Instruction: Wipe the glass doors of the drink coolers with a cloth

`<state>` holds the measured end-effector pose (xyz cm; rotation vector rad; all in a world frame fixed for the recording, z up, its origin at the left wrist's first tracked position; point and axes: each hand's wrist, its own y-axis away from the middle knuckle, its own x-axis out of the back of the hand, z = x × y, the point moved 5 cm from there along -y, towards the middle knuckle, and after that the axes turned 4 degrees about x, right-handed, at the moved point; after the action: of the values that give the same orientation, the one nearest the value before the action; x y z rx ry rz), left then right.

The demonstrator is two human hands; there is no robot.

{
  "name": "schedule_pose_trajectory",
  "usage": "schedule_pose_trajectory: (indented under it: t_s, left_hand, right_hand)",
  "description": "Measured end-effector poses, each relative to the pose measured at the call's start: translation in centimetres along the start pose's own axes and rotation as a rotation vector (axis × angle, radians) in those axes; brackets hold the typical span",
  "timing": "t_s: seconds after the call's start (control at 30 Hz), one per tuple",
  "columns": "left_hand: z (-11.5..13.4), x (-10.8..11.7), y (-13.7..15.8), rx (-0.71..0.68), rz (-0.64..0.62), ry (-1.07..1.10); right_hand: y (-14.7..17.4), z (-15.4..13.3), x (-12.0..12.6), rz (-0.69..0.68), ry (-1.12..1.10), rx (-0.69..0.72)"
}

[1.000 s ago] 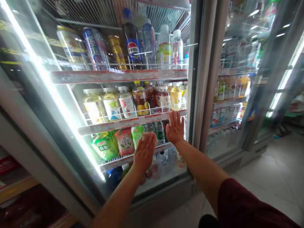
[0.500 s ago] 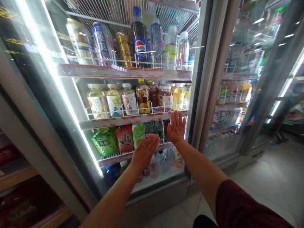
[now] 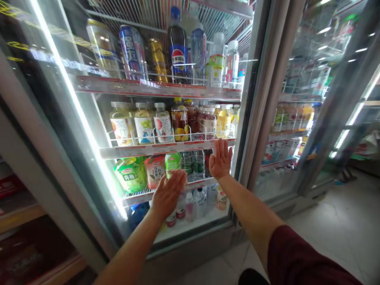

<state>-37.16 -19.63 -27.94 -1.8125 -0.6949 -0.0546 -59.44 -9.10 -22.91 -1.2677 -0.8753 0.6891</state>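
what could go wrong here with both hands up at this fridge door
The bare right hand, which looks spread flat against the glass door, might leave prints. Its fingers could also knock the metal frame close beside it if they slide sideways. And reflections on the glass may hide streaks near the blurred left hand.
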Motion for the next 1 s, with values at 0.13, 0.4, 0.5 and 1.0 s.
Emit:
schedule_pose_trajectory:
  t_s: [0.13,0.4,0.5,1.0]
  left_hand:
    - [-6.9,3.2,-4.8,0.212,0.113,-0.046]
    - [-6.3,3.5,1.3,0.285,0.136,-0.077]
    - [-4.0,2.2,5.9,0.126,0.0,-0.084]
    - [-7.2,2.7,7.0,0.301,0.005,-0.161]
  right_hand:
    - [0.1,0.2,-0.2,-0.027,-0.027,-0.021]
    - [0.2,0.4,-0.5,-0.069,-0.043,-0.049]
    - [0.2,0.4,-0.6,-0.056,-0.035,-0.039]
    - [0.3,0.4,-0.3,-0.009,-0.019,-0.01]
